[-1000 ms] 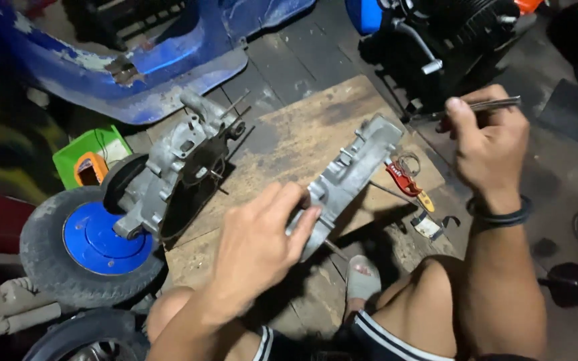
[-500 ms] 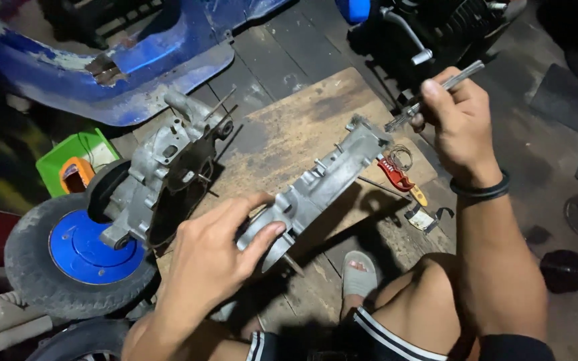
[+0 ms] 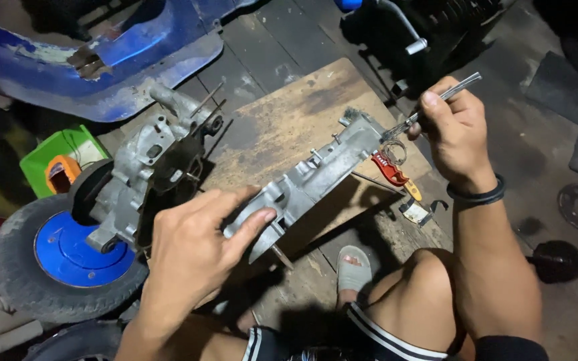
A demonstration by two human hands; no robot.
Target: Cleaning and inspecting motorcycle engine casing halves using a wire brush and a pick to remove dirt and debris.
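From my head view, my left hand (image 3: 192,251) has its fingers clamped on the near end of the grey engine casing (image 3: 309,180), which lies tilted on the wooden board (image 3: 282,127). My right hand (image 3: 456,130) pinches a thin metal tool (image 3: 436,100) at the far end. I judge steady bracing and light, controlled pressure matter most.

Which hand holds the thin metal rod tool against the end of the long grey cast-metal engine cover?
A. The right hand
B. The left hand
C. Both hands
A: the right hand pinches the thin metal rod tool, while the left hand grips the long grey cast-metal engine cover.
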